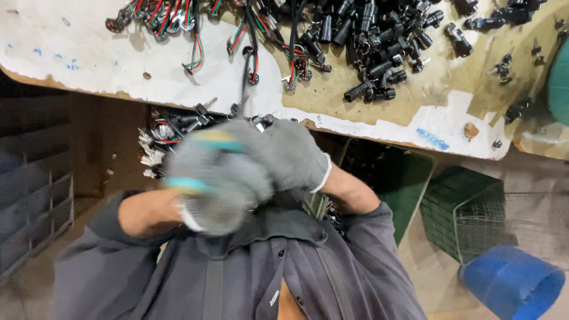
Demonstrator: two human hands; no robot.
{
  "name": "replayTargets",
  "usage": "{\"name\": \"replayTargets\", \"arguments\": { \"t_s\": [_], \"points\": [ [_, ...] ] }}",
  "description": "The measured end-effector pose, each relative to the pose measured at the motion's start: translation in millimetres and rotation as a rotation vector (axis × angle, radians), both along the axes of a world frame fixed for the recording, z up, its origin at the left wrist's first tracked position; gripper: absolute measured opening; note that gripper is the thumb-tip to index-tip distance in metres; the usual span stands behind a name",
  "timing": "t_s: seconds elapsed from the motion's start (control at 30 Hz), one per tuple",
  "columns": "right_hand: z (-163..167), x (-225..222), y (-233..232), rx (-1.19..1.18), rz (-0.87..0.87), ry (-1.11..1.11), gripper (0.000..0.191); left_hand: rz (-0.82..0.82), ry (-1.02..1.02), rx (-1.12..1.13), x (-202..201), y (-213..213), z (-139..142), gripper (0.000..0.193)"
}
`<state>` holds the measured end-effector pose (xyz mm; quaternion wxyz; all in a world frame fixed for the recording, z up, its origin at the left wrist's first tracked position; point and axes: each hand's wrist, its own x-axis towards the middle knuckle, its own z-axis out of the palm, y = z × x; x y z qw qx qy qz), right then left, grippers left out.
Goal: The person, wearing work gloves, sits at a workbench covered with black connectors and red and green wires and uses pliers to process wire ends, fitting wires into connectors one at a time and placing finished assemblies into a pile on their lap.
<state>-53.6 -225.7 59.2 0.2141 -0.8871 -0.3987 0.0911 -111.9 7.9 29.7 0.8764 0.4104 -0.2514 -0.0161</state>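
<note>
Two grey-gloved hands meet just below the workbench edge (379,121). Our left hand (207,184), badly blurred, curls around a teal-handled tool (204,163); handle crosses the palm, fingers wrapped over it. Our right hand (290,155) presses against the left, fingers bent, but we cannot tell what they pinch. Above, red-green wired connectors (178,18) lie left on the bench, black cylindrical plugs (379,41) heaped right.

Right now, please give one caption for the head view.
Two gloved hands, left and right, blurred together below a workbench strewn with black connectors.
</note>
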Motion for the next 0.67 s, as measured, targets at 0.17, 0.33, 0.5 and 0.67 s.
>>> {"name": "replayTargets", "arguments": {
  "t_s": [0.17, 0.33, 0.5, 0.67],
  "points": [
    [19, 2, 3, -0.138, 0.221, 0.057, 0.033, -0.308, -0.544, 0.433, -15, -37, 5, 0.048],
    [52, -2, -4, 0.381, 0.076, -0.138, 0.067, 0.048, 0.021, 1.096, 53, -48, 48, 0.03],
    [46, -11, -39, 0.189, 0.057, -0.05, 0.074, 0.362, -0.28, 1.862, 132, -70, 9, 0.051],
    [3, -38, -46, -0.203, 0.148, 0.127, 0.052, 0.417, -0.301, 1.858, 145, -61, -36, 0.051]
  ]
}}
